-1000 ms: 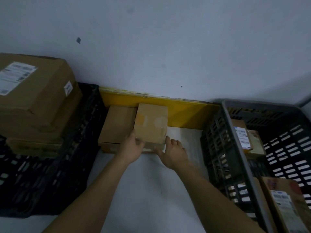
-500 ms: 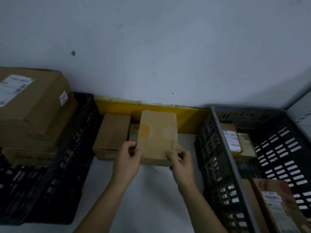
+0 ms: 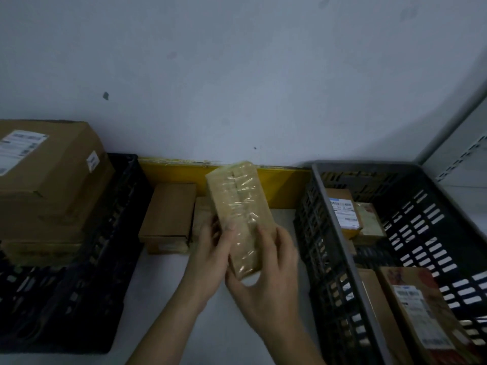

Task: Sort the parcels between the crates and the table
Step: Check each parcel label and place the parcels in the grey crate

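I hold a small brown parcel (image 3: 238, 206) wrapped in clear tape above the white table (image 3: 216, 325), tilted on edge with its taped side facing me. My left hand (image 3: 210, 251) grips its left side and my right hand (image 3: 268, 275) cups its lower end. Behind it on the table lie a brown box (image 3: 168, 212) and a second parcel (image 3: 201, 214), mostly hidden. A grey crate (image 3: 340, 248) on the right holds several labelled parcels (image 3: 342, 209). A black crate (image 3: 87, 272) on the left carries large cardboard boxes (image 3: 50, 175).
A yellow strip (image 3: 284, 183) runs along the wall behind the table. The crates close in the table on both sides. A pale metal shelf post (image 3: 458, 151) stands at the far right. The wall rises straight behind.
The parcel has been lifted off the stack on the table and turned on edge toward me. Both hands shifted their grip, the right one now under its lower end.
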`<control>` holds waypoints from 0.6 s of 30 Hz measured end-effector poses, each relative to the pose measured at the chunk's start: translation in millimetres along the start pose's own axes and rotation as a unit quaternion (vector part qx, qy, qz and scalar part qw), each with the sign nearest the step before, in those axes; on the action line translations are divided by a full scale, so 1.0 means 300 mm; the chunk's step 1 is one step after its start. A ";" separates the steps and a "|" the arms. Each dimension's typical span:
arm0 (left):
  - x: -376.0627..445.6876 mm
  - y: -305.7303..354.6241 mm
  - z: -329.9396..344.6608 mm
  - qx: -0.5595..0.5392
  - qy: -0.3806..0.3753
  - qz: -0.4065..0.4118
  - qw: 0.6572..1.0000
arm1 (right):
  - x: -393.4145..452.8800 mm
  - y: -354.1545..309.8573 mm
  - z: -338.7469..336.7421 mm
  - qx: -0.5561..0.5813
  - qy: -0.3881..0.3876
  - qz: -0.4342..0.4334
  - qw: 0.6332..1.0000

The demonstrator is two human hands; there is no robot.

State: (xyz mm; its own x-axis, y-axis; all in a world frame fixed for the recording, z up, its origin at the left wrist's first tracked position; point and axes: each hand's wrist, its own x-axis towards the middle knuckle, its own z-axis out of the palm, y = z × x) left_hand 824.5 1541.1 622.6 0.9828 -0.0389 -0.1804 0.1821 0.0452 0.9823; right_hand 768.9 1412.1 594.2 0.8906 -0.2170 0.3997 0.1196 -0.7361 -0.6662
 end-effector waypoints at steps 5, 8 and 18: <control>-0.004 0.002 -0.023 -0.149 0.036 -0.056 0.987 | -0.054 -0.041 -0.035 0.115 -0.046 -0.110 0.986; -0.016 -0.018 -0.064 -0.187 0.029 -0.075 0.979 | -0.034 -0.043 -0.061 0.149 -0.015 -0.153 0.977; -0.028 -0.025 -0.088 -0.243 0.015 -0.082 0.966 | 0.000 -0.037 -0.112 0.356 -0.074 0.215 0.906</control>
State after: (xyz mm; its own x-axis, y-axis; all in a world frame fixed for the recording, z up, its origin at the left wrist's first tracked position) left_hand 815.7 1567.5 615.2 0.9384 -0.0568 -0.3407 0.3215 0.5046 0.8013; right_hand 752.9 1398.9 622.8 0.9646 -0.2594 -0.0470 -0.0465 0.0081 -0.9989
